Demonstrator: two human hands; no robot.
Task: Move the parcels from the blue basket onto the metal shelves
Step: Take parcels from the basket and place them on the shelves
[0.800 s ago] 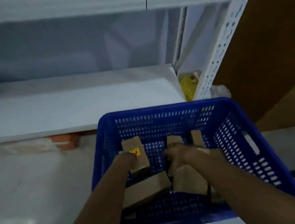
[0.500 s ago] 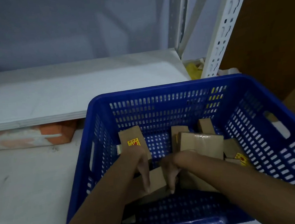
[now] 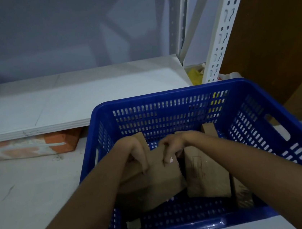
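Head view: you're now gripping one parcel [image 3: 153,178] w/ both hands, left hand [image 3: 136,153] & right hand [image 3: 171,147] clamped on its top edge, where a sec ago they were just reaching; it's tilting up inside the basket [image 3: 255,113], so lift-out to shelf [image 3: 69,99] is starting.

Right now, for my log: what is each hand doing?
Left hand: closed on the top edge of the cardboard parcel in the blue basket.
Right hand: closed on the same parcel.
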